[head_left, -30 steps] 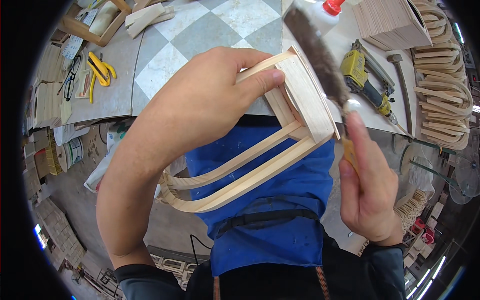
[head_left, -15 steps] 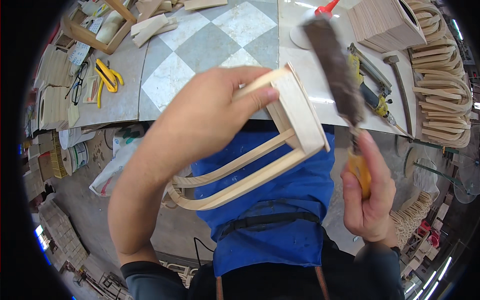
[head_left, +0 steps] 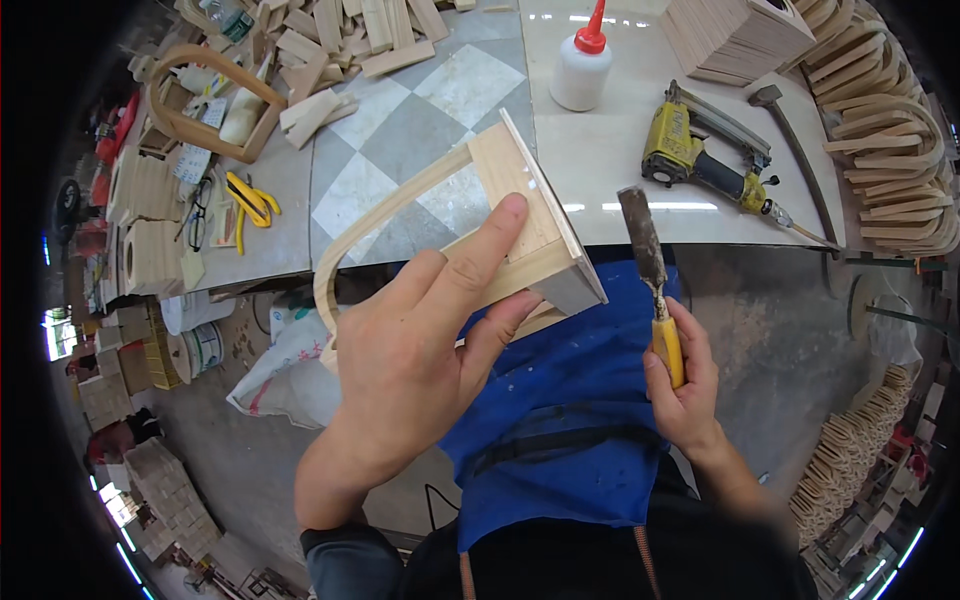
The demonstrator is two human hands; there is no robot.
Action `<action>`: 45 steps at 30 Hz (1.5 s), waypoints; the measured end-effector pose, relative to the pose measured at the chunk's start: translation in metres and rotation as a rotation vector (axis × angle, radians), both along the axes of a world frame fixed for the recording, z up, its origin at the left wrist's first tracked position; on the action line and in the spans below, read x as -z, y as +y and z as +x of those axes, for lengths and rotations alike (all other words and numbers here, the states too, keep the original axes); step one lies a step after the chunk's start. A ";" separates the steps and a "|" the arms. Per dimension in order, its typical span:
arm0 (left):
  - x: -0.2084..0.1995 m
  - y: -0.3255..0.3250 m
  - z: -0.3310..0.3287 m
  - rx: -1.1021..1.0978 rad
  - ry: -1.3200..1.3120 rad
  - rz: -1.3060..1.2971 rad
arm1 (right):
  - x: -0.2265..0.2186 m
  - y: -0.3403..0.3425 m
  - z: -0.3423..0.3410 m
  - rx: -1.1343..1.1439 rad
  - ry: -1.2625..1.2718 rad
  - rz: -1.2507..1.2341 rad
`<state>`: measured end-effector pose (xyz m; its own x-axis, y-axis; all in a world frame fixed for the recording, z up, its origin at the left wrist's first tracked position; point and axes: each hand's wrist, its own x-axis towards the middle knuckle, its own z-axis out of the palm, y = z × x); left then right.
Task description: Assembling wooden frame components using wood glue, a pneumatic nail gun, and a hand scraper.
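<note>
My left hand (head_left: 425, 315) is closed on a pale wooden arched frame (head_left: 375, 222), with the thumb and fingers around its boxed end. A thin flat board (head_left: 553, 200) lies across that end, tilted above the bench's front edge. My right hand (head_left: 686, 385) is wrapped round the yellow handle of a chisel (head_left: 650, 250). Its worn, brown-stained blade points up and away, a little right of the frame and apart from it. My palm hides part of the frame's near side.
On the bench (head_left: 480, 65) stand a white glue bottle (head_left: 582, 72) with a red cap, a yellow nail gun (head_left: 680, 145), a hammer (head_left: 795, 150), yellow pliers (head_left: 252, 200) and wood offcuts (head_left: 340, 40). Stacked arched wood pieces (head_left: 880, 110) line the right side. A blue apron (head_left: 570, 400) covers my lap.
My left hand has turned the frame over, so its arch now points up-left over the bench. The chisel has come down and nearer to me, in my right hand throughout.
</note>
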<state>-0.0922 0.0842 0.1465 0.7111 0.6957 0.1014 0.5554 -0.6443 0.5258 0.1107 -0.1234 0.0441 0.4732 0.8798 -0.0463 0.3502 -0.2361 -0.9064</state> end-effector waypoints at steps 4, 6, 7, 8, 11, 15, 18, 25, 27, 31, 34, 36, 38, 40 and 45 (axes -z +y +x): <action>0.013 -0.006 -0.006 -0.046 -0.222 -0.016 | 0.014 -0.004 0.002 -0.050 0.139 -0.006; 0.016 -0.011 -0.015 -0.164 -0.359 -0.164 | 0.012 -0.003 0.001 -0.029 0.213 -0.006; 0.021 -0.013 -0.019 -0.280 -0.516 -0.332 | 0.011 -0.003 0.001 -0.004 0.266 -0.026; 0.025 -0.013 -0.023 -0.395 -0.673 -0.501 | 0.009 -0.003 0.001 0.020 0.320 -0.045; 0.039 -0.005 -0.040 -0.528 -1.081 -0.985 | 0.004 -0.001 -0.001 0.034 0.426 -0.051; 0.054 -0.014 -0.043 -0.673 -1.216 -1.230 | -0.001 0.001 -0.001 0.027 0.527 -0.080; 0.065 -0.018 -0.044 -0.641 -1.294 -1.337 | -0.004 0.000 0.001 0.041 0.549 -0.094; 0.075 -0.024 -0.054 -0.481 -1.386 -1.483 | -0.001 0.002 -0.001 0.015 0.537 -0.088; 0.075 -0.025 -0.054 -0.496 -1.401 -1.467 | 0.007 0.002 -0.001 -0.017 0.517 -0.073; 0.071 -0.025 -0.053 -0.514 -1.408 -1.439 | 0.009 0.003 -0.002 -0.048 0.499 -0.070; 0.068 -0.024 -0.052 -0.520 -1.381 -1.399 | 0.003 0.006 -0.003 -0.039 0.510 -0.096; 0.068 -0.024 -0.052 -0.530 -1.389 -1.393 | 0.003 0.007 -0.003 -0.039 0.507 -0.103; 0.069 -0.024 -0.052 -0.547 -1.396 -1.379 | 0.003 0.007 -0.003 -0.033 0.505 -0.114; 0.071 -0.024 -0.052 -0.555 -1.404 -1.373 | 0.003 0.008 -0.002 -0.033 0.500 -0.120; 0.073 -0.023 -0.072 -0.592 -1.367 -1.315 | 0.001 0.011 -0.004 -0.037 0.519 -0.153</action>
